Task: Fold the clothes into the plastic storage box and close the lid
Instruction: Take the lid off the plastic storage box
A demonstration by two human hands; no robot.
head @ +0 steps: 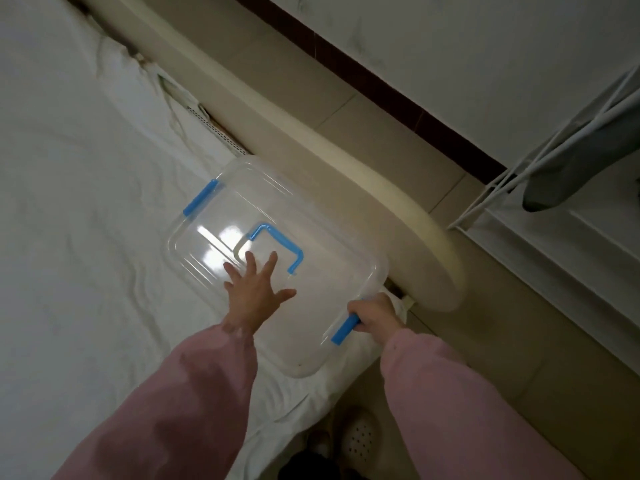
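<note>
A clear plastic storage box point(322, 327) with its lid point(242, 209) on sits at the corner of a white bed. A blue carry handle point(280, 245) lies on the lid, and a blue latch point(201, 197) is at the far side. My left hand point(254, 289) rests flat on the lid with fingers spread, just below the carry handle. My right hand point(372, 313) grips the near blue latch point(344, 329) at the box's right edge. No clothes are visible through the clear plastic.
The white sheet point(86, 237) is rumpled, and the cream bed frame point(398, 195) curves round behind the box. A white wire rack point(540, 161) with a grey garment point(588, 147) stands at the right. A white perforated slipper point(360, 434) is on the tiled floor below.
</note>
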